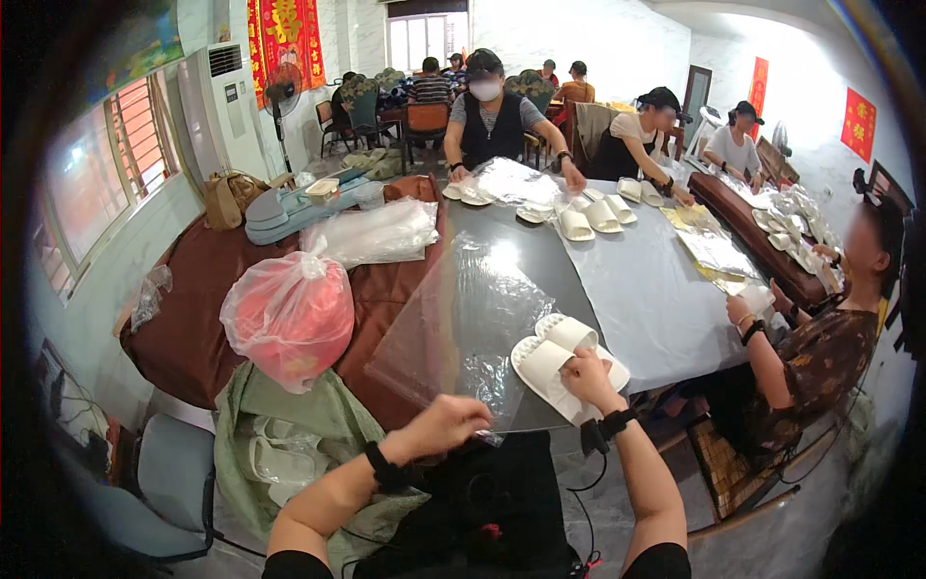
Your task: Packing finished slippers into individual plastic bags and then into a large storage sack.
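Note:
A pair of white slippers lies on the dark table top in front of me, the two side by side. My right hand is closed on the slippers, its fingers at the strap of the right one. To the left of them a clear plastic bag lies flat across the table's edge. My left hand is at the bag's near end, its fingers bent together on the thin film. Part of that grip is hidden by the hand itself.
Left of the table are a knotted bag with red contents, stacked clear bags and an open green sack holding white slippers. More slippers lie at the far side. Co-workers sit at the far and right sides; a chair stands at left.

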`<action>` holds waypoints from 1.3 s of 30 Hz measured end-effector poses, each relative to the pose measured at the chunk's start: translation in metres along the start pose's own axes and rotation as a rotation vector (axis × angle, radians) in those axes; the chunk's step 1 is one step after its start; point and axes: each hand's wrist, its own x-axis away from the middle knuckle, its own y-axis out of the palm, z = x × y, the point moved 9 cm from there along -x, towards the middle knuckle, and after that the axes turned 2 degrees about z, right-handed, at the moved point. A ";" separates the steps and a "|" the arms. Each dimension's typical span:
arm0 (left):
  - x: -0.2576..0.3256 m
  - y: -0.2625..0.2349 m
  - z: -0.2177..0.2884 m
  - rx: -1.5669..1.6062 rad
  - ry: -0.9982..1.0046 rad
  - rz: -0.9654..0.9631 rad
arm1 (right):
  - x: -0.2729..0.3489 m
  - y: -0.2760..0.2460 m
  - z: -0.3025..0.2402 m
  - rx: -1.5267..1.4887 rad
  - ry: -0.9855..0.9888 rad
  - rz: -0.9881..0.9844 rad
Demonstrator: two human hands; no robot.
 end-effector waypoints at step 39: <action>-0.029 -0.013 -0.094 -0.574 -0.005 0.161 | 0.140 -0.078 -0.119 -0.470 -0.321 -0.103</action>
